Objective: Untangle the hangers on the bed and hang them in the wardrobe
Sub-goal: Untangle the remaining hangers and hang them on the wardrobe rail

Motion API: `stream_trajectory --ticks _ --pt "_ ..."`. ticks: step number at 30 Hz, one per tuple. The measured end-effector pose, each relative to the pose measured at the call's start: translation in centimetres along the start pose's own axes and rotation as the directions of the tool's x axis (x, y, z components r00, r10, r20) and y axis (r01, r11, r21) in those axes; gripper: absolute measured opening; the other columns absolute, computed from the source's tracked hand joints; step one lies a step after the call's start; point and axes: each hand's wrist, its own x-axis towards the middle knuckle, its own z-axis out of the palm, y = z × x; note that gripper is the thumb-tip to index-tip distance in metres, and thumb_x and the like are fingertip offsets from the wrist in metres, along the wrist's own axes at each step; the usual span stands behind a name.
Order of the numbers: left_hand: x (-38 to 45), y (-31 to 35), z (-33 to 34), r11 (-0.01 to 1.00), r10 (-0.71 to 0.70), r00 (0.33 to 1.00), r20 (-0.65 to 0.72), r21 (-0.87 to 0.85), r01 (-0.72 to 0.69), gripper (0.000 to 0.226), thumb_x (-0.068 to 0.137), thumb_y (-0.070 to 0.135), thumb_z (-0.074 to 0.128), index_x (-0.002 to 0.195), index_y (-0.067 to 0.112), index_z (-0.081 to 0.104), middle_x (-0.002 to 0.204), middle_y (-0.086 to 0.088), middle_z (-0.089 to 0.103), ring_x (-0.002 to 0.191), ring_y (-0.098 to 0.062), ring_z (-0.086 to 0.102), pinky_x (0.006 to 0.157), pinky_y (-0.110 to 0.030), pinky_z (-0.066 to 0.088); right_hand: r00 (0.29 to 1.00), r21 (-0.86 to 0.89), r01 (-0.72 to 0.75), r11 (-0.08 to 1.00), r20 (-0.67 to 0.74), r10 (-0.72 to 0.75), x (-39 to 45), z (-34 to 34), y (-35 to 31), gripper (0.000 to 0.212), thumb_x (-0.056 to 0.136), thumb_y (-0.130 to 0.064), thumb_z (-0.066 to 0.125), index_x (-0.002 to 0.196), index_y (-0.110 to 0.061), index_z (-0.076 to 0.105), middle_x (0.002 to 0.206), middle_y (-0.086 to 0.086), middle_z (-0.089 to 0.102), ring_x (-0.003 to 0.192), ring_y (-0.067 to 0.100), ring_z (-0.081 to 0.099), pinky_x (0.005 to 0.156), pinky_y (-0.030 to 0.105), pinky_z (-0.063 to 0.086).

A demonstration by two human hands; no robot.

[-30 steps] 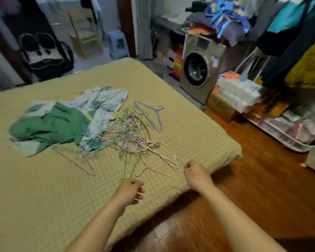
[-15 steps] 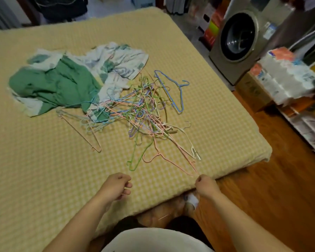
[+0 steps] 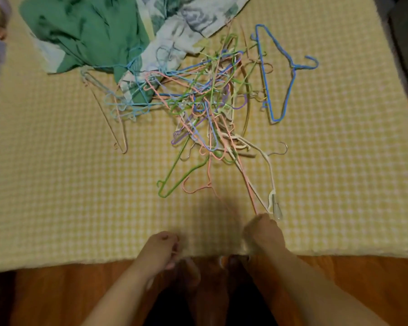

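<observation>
I see the tangled wire hangers [image 3: 207,107], pink, green, blue and cream, heaped mid-bed [image 3: 57,184], my right hand [image 3: 262,234] pinching a pink hanger [image 3: 247,187], my left hand [image 3: 160,250] curled closed, empty.

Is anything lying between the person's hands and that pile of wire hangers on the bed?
Nothing visible does. Only bare yellow checked bedspread separates the left hand from the tangled coloured wire hangers. The right hand already reaches the nearest pink strand.

Dim, warm indoor light; a soft shadow falls on the bed [image 3: 57,208] ahead of the blurred hands; wide-angle edges smear.
</observation>
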Motion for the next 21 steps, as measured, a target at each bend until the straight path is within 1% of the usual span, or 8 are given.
stream_trajectory --ticks 3,5,7,9,12,16,19,21 --pt "1.1 -1.4 1.7 0.999 -0.043 0.999 0.011 0.005 0.043 0.019 0.102 0.017 0.047 0.092 0.014 0.063 0.074 -0.003 0.064 0.059 -0.014 0.059 0.053 -0.021 0.045 0.995 0.001 -0.037 0.999 -0.091 0.037 2.6 2.2 -0.2 0.029 0.089 -0.023 0.039 0.116 -0.015 0.049 0.116 0.012 0.055 0.105 0.035 0.058 0.083 0.041 0.048" --pt "1.6 -2.5 2.3 0.997 -0.069 0.997 0.030 0.025 0.068 0.018 0.102 0.020 0.048 0.095 0.015 0.064 0.077 -0.001 0.067 0.063 -0.013 0.061 0.056 -0.021 0.047 0.989 -0.063 -0.021 0.998 -0.150 0.011 3.4 2.9 0.2 0.023 0.090 -0.021 0.041 0.111 -0.019 0.050 0.112 0.011 0.055 0.098 0.035 0.060 0.076 0.040 0.048" --pt "1.7 -3.0 2.5 0.997 -0.072 0.997 0.040 0.035 0.070 0.019 0.102 0.020 0.047 0.097 0.014 0.064 0.079 -0.002 0.067 0.066 -0.014 0.060 0.056 -0.021 0.047 0.971 -0.113 0.028 0.993 -0.232 -0.053 3.5 3.0 1.2 0.019 0.091 -0.021 0.045 0.107 -0.020 0.055 0.116 0.011 0.050 0.100 0.034 0.057 0.076 0.040 0.051" --pt "2.0 -3.2 2.7 0.995 -0.072 0.996 0.049 0.067 0.069 0.020 0.103 0.019 0.046 0.100 0.013 0.065 0.080 -0.002 0.065 0.064 -0.013 0.059 0.054 -0.020 0.045 0.939 -0.119 0.077 0.990 -0.325 -0.112 2.7 2.8 2.5 0.019 0.091 -0.025 0.049 0.107 -0.018 0.059 0.118 0.011 0.042 0.106 0.033 0.046 0.081 0.044 0.051" --pt "2.2 -2.8 3.3 0.988 -0.062 0.994 0.091 0.145 0.049 0.020 0.102 0.017 0.046 0.094 0.015 0.064 0.078 -0.002 0.064 0.060 -0.012 0.057 0.052 -0.019 0.042 0.896 0.019 0.134 0.991 -0.430 -0.113 0.8 2.0 5.3 0.023 0.095 -0.026 0.047 0.109 -0.010 0.056 0.117 0.011 0.041 0.105 0.032 0.042 0.088 0.049 0.047" --pt "3.0 -2.0 3.8 0.980 -0.018 0.989 0.148 0.200 -0.012 0.020 0.099 0.018 0.051 0.086 0.015 0.065 0.075 -0.003 0.068 0.062 -0.015 0.061 0.059 -0.024 0.044 0.851 0.051 0.147 0.988 -0.515 -0.100 -1.8 1.1 9.1 0.030 0.101 -0.032 0.038 0.102 -0.006 0.055 0.106 0.012 0.047 0.077 0.036 0.057 0.066 0.048 0.052" --pt "3.8 -1.4 3.8 0.979 -0.002 0.986 0.166 0.201 -0.031 0.017 0.098 0.017 0.052 0.090 0.018 0.068 0.080 -0.006 0.070 0.066 -0.018 0.064 0.064 -0.028 0.046 0.821 0.103 0.074 0.992 -0.572 -0.002 -2.5 1.0 11.0 0.040 0.102 -0.035 0.036 0.098 -0.002 0.059 0.099 0.016 0.050 0.075 0.041 0.057 0.065 0.046 0.049" --pt "3.9 -1.0 3.8 0.979 0.013 0.982 0.188 0.196 -0.050 0.017 0.099 0.015 0.051 0.095 0.015 0.067 0.083 -0.007 0.069 0.065 -0.019 0.063 0.062 -0.028 0.045 0.805 0.155 0.044 0.987 -0.590 0.057 -2.3 1.0 11.3 0.044 0.103 -0.034 0.036 0.097 0.001 0.061 0.098 0.018 0.052 0.076 0.041 0.056 0.066 0.043 0.046"
